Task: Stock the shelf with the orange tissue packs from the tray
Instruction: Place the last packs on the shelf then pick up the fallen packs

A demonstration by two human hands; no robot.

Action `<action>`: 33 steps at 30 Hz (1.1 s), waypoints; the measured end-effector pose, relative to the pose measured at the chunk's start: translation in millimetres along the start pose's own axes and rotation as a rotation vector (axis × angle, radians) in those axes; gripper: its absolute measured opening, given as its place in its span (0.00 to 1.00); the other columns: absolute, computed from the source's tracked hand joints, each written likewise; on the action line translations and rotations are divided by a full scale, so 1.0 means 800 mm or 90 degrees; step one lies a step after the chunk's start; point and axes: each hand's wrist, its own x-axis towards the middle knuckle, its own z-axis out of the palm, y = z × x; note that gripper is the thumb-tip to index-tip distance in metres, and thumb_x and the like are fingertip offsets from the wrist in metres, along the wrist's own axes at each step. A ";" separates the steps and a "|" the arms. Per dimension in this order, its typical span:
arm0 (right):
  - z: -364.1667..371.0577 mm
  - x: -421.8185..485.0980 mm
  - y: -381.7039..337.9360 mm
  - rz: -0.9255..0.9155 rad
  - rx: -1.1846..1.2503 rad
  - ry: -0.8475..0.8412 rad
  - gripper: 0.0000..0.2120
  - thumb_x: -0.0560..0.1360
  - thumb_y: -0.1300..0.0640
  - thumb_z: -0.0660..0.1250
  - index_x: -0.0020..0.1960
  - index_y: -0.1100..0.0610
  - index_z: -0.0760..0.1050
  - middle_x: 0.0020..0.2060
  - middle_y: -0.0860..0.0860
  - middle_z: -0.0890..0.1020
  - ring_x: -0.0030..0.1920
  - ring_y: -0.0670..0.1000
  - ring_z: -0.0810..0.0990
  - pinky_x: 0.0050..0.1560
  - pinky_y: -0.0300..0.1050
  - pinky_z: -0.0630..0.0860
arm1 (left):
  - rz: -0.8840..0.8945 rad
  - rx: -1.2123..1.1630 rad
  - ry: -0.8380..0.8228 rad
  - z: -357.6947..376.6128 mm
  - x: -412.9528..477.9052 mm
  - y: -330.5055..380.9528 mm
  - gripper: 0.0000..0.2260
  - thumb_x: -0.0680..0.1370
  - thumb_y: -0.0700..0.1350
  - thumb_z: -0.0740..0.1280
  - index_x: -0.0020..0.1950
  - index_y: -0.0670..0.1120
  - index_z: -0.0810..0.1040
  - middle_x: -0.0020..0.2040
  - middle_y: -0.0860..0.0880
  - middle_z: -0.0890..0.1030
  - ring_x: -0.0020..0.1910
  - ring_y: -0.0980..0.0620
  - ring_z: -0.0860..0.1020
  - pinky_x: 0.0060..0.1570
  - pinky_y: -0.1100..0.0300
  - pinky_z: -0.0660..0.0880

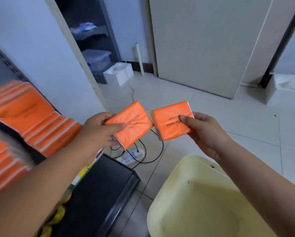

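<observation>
I hold two orange tissue packs side by side in the air over the floor. My left hand (98,132) grips one orange pack (134,124), thumb on its top face. My right hand (206,132) grips the other orange pack (170,122), thumb on its printed top. The two packs almost touch at their inner corners. The pale yellow tray (199,202) lies below my right forearm, and the part of it in view holds nothing. At the left the shelf (30,151) carries rows of several orange packs (32,117), standing on edge with one lying on top.
A black lower shelf board (102,190) juts out under my left arm, with yellow items at its left edge. On the tiled floor beyond lie a white power strip (133,155) with black cables, and a white box (119,72) by a doorway. A grey door panel (203,40) stands behind.
</observation>
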 end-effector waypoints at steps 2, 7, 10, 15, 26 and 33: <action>0.038 -0.019 -0.017 -0.005 0.013 -0.036 0.11 0.78 0.63 0.70 0.59 0.64 0.80 0.48 0.58 0.86 0.47 0.53 0.84 0.50 0.44 0.81 | 0.019 -0.009 0.030 -0.035 -0.039 0.019 0.13 0.76 0.37 0.74 0.60 0.42 0.80 0.56 0.40 0.85 0.51 0.40 0.86 0.48 0.44 0.84; 0.138 -0.072 -0.044 0.003 -0.012 -0.127 0.14 0.78 0.58 0.71 0.64 0.52 0.79 0.50 0.52 0.86 0.48 0.51 0.86 0.47 0.49 0.82 | 0.061 -0.003 0.107 -0.113 -0.134 0.046 0.13 0.76 0.34 0.74 0.59 0.44 0.81 0.55 0.45 0.84 0.46 0.50 0.86 0.39 0.53 0.84; 0.195 -0.099 -0.048 0.013 -0.020 -0.189 0.15 0.79 0.57 0.71 0.65 0.51 0.79 0.54 0.54 0.86 0.51 0.52 0.86 0.48 0.51 0.83 | 0.062 -0.032 0.172 -0.163 -0.185 0.049 0.13 0.75 0.33 0.74 0.58 0.43 0.81 0.54 0.46 0.84 0.42 0.53 0.86 0.34 0.56 0.83; 0.285 -0.141 -0.050 -0.016 -0.085 -0.281 0.14 0.79 0.55 0.70 0.65 0.48 0.79 0.53 0.54 0.86 0.51 0.54 0.87 0.48 0.54 0.84 | 0.059 -0.045 0.260 -0.240 -0.266 0.038 0.11 0.74 0.34 0.75 0.54 0.45 0.82 0.47 0.45 0.85 0.38 0.54 0.85 0.34 0.58 0.82; 0.470 -0.192 -0.017 -0.058 -0.138 -0.373 0.17 0.78 0.57 0.72 0.65 0.45 0.79 0.53 0.55 0.87 0.47 0.53 0.86 0.46 0.50 0.84 | 0.075 -0.165 0.432 -0.353 -0.360 -0.025 0.09 0.76 0.35 0.74 0.53 0.45 0.82 0.48 0.45 0.87 0.40 0.52 0.86 0.36 0.57 0.82; 0.565 -0.180 0.026 -0.067 -0.175 -0.423 0.38 0.66 0.67 0.78 0.70 0.44 0.70 0.57 0.54 0.83 0.51 0.52 0.85 0.38 0.44 0.82 | 0.081 -0.223 0.506 -0.400 -0.376 -0.069 0.12 0.76 0.35 0.73 0.58 0.43 0.80 0.52 0.45 0.87 0.44 0.49 0.86 0.35 0.58 0.82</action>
